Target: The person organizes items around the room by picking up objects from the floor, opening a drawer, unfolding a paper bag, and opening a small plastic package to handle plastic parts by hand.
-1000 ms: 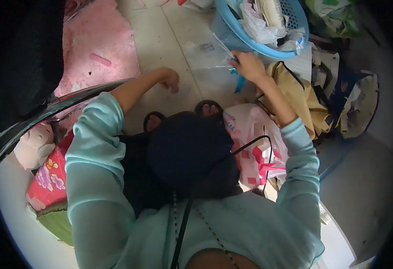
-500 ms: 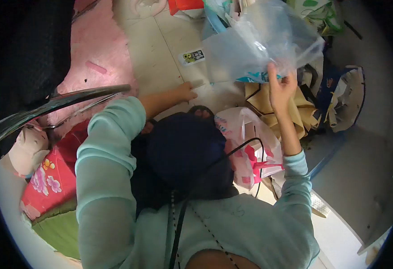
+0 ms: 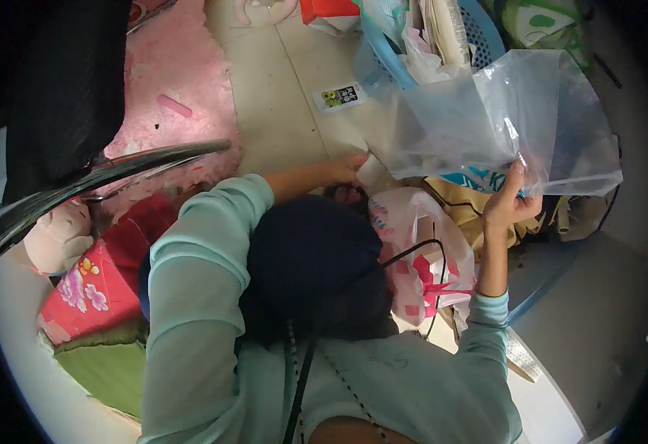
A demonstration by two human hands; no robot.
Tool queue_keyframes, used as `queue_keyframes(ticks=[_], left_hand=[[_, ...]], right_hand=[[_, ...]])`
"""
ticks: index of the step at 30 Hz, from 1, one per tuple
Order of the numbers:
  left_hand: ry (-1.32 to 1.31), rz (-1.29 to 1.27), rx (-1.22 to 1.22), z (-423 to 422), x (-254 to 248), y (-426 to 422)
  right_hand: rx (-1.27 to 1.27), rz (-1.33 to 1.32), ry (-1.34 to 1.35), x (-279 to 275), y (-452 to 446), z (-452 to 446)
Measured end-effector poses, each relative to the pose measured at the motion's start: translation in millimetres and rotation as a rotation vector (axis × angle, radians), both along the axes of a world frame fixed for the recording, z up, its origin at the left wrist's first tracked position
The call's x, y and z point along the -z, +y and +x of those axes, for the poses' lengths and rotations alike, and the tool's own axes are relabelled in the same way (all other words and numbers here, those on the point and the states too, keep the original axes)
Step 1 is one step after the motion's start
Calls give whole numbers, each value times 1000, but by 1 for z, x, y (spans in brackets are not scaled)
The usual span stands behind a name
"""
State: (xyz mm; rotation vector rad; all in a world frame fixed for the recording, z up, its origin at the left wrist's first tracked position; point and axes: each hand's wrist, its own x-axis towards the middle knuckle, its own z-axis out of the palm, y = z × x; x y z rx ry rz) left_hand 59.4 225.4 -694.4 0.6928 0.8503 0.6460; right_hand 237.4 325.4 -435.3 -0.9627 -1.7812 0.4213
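My right hand pinches the lower edge of a clear plastic bag with some blue print. The bag spreads out wide in front of me, partly over the blue basket. Low over the floor tiles, the fingers of my left hand are closed on a small white flat piece, which looks like paper. Just ahead of that hand lies a white packet with a green and black print. A white and pink plastic bag stands between my arms, near my knees.
A blue basket holding papers and bags stands ahead. Tan bags sit beneath the clear bag. At left are a pink fluffy rug, a curved chair-like bar, a red floral cushion and a green cushion.
My right hand has moved right and slightly down, and the clear bag has swung right, uncovering more of the basket. My left hand has shifted right, and the white piece shows more plainly.
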Motion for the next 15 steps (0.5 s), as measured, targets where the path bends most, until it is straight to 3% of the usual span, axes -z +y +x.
queue_keyframes(ticks=[3,5,8,11,15], left_hand=[[344,260,102,0,-6,-1],[780,662,64,-5,5,-9],[1407,825,377,-43,-23,1],[1501,816,282,-83,7,5],[1613,687,418,-117,-4,7]], right_hand=[[36,131,-100,5,5,6],[14,161,-104,4,0,9],[-150,417,-188,25,15,28],[-484,408,-468,12,2,14],[-522,129,-895,0,-13,-49]])
